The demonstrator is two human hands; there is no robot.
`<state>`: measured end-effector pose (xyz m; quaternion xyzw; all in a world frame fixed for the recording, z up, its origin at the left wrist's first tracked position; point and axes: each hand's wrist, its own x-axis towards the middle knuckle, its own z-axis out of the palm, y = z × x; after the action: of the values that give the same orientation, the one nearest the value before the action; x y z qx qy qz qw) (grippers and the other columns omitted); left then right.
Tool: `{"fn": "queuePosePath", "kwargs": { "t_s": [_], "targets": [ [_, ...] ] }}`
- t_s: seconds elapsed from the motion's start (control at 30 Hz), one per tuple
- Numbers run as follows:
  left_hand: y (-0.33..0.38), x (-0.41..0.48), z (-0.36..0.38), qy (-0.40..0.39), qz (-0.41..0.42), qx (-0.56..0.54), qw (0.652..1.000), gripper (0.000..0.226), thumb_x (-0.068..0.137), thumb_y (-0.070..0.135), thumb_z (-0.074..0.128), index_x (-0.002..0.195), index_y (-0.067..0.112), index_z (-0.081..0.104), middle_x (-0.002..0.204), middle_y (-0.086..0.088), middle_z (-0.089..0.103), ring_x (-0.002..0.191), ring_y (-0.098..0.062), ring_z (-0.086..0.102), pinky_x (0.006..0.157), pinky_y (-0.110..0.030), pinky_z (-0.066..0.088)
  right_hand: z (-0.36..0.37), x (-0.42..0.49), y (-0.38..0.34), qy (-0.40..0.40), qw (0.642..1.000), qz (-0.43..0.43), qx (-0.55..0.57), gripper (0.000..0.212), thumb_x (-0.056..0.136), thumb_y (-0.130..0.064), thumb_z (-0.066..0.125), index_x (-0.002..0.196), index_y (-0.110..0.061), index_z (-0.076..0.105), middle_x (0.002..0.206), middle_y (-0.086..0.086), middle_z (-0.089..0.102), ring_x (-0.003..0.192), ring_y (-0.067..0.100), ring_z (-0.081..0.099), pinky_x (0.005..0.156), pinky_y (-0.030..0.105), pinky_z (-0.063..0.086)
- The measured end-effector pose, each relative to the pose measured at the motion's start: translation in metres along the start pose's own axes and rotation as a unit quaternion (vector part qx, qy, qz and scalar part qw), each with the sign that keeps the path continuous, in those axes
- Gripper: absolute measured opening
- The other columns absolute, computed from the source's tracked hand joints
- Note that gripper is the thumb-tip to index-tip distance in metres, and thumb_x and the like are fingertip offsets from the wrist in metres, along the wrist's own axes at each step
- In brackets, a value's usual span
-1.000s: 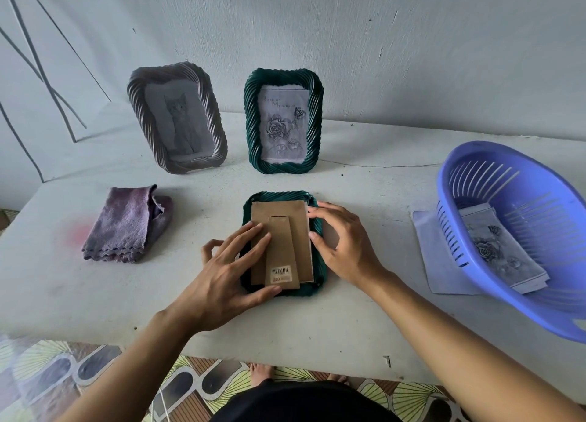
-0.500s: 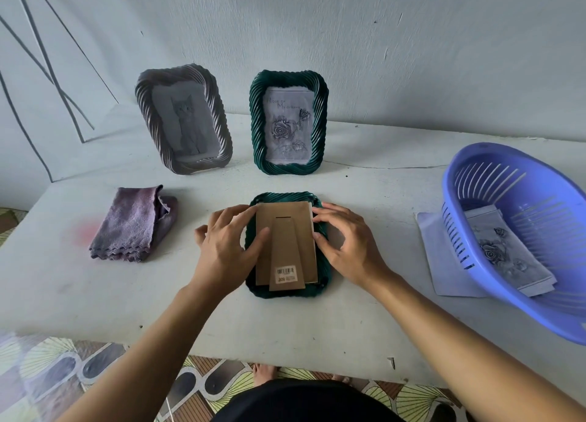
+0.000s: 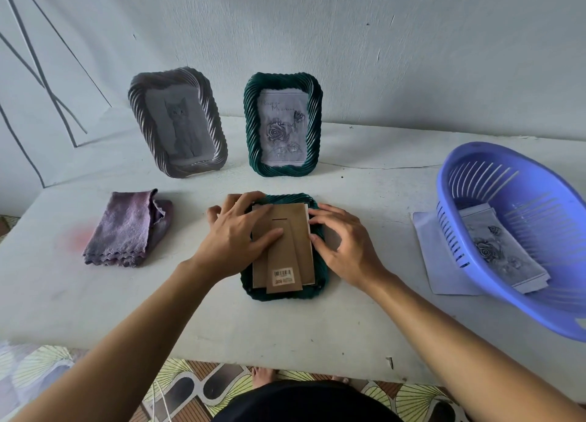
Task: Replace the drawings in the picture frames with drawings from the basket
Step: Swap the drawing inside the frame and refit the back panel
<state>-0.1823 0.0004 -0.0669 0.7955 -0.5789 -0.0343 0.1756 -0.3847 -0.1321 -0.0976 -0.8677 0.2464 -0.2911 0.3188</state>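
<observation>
Face-down green frame (image 3: 320, 282) lies at the centre of the counter (image 3: 364, 320), cardboard backing (image 3: 298, 228) uppermost, long axis running away from the person. Left hand (image 3: 234, 237) lies flat on the backing's left half, grip apart. Right hand (image 3: 345, 247) sets bent fingertips against the backing's right edge, grip clamped on nothing. A drawing (image 3: 494, 250) lies in the basket (image 3: 539, 199), well apart to the right and nearer the right hand.

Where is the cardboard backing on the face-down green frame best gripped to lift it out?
Probably its right long edge, from the right. The cardboard backing lies flat inside the green frame, but a pale sliver shows along that edge, suggesting a gap for fingers. The right hand rests there; the left hand covers the other side.
</observation>
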Motion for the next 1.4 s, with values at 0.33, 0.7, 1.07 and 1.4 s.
{"fn": "queuePosePath", "kwargs": {
  "t_s": [0.33, 0.7, 1.07, 1.4],
  "targets": [
    [0.012, 0.013, 0.008, -0.018, 0.005, 0.014, 1.000, 0.070, 0.088, 0.078, 0.032, 0.134, 0.029, 0.053, 0.127, 0.008, 0.045, 0.121, -0.017, 0.038, 0.094, -0.045, 0.026, 0.001, 0.000, 0.001, 0.003, 1.000, 0.001, 0.000, 0.024, 0.086, -0.018, 0.072, 0.110, -0.013, 0.072, 0.128, -0.003, 0.067, 0.131, 0.012, 0.053, 0.107, 0.044, 0.044],
    [0.003, 0.024, 0.016, 0.024, 0.048, 0.009, 0.998, 0.066, 0.085, 0.081, 0.039, 0.119, 0.027, 0.055, 0.116, 0.011, 0.049, 0.111, -0.014, 0.041, 0.088, -0.039, 0.021, -0.001, 0.000, -0.001, -0.005, 1.000, 0.008, 0.005, 0.026, 0.087, -0.018, 0.068, 0.112, -0.014, 0.072, 0.130, -0.003, 0.066, 0.132, 0.013, 0.052, 0.107, 0.045, 0.044],
    [0.002, 0.022, 0.021, 0.036, 0.045, -0.009, 0.998, 0.060, 0.090, 0.076, 0.041, 0.123, 0.027, 0.056, 0.116, 0.010, 0.047, 0.111, -0.012, 0.041, 0.088, -0.036, 0.018, -0.003, 0.000, -0.005, -0.014, 0.999, 0.030, 0.013, 0.037, 0.086, -0.019, 0.066, 0.124, -0.017, 0.063, 0.131, -0.003, 0.064, 0.130, 0.011, 0.052, 0.107, 0.045, 0.043],
    [0.007, 0.021, 0.021, 0.047, 0.026, -0.030, 0.998, 0.056, 0.086, 0.077, 0.049, 0.119, 0.033, 0.060, 0.115, 0.010, 0.048, 0.111, -0.013, 0.044, 0.089, -0.042, 0.023, -0.006, 0.000, -0.008, -0.021, 0.999, 0.037, 0.033, 0.029, 0.086, -0.021, 0.070, 0.114, -0.019, 0.063, 0.129, -0.007, 0.064, 0.127, 0.006, 0.053, 0.108, 0.043, 0.042]
  ]
}}
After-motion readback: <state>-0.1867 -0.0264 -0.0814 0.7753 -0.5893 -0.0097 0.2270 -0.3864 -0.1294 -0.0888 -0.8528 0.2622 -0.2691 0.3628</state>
